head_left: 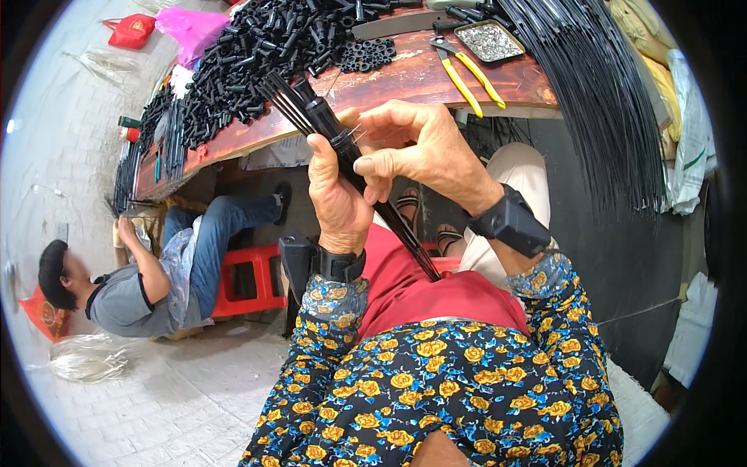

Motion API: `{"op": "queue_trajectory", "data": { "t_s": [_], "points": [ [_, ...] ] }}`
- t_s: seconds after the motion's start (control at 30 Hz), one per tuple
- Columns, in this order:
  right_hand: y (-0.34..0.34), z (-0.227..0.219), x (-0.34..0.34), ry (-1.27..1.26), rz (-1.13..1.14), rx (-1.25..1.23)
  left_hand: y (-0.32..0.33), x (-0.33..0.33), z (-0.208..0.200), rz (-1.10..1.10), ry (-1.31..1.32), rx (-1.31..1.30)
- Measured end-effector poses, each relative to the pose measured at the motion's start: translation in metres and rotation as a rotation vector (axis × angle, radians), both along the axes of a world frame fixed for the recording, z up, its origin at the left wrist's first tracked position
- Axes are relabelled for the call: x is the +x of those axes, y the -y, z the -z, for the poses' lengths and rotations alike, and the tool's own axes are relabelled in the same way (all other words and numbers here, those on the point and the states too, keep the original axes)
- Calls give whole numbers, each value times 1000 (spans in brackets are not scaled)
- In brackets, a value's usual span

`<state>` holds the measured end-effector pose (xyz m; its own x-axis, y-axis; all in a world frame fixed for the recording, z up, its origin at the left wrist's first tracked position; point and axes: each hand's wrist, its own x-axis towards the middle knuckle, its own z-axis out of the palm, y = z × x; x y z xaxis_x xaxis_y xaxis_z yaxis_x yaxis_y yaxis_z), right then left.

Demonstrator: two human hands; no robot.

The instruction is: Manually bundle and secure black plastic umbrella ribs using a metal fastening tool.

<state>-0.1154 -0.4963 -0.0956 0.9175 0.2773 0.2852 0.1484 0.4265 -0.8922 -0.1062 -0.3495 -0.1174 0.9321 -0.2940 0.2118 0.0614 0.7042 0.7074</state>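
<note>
My left hand is wrapped round a bundle of thin black rods, which look like umbrella ribs. The bundle slants from my lap up toward the table edge. A black plastic ringed sleeve sits among the rods at the upper end. My right hand is beside the sleeve, with thumb and fingers closed in a pinch. Fine wire ends show near its fingertips, but what lies between them is too small to make out.
The red-brown table bears a heap of black plastic sleeves, yellow-handled pliers and a tray of small metal pieces. Long black rods hang over its right side. A co-worker sits at left by a red stool.
</note>
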Motion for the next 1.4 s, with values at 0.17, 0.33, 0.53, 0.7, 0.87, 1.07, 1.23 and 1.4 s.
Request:
{"op": "queue_trajectory", "data": {
  "t_s": [0.17, 0.33, 0.53, 0.7, 0.87, 1.07, 1.23, 1.4],
  "points": [
    [3, -7, 3, 64, 48, -145, 10, -4, -9, -194, -79, 116],
    [-2, -18, -3, 58, 117, -346, 0, -4, -4, 27, 33, -13],
    [-12, -22, -10, -226, 16, -100, -9, -4, -3, -84, 0, 137],
    [-23, -11, -20, -21, 318, -209, -4, -5, -2, -109, -29, 5],
    [-19, -3, -6, 858, 897, -754, -5, -4, 1, -181, -32, 80],
    [-9, 1, 4, 883, 785, -781, -8, -3, 4, -39, 4, 106],
    [-7, -12, -5, -4, 258, -322, 4, -8, -3, -93, -49, 91],
    [1, -19, 0, -223, -144, -96, -7, -7, 2, -30, -12, 61]
  ]
}}
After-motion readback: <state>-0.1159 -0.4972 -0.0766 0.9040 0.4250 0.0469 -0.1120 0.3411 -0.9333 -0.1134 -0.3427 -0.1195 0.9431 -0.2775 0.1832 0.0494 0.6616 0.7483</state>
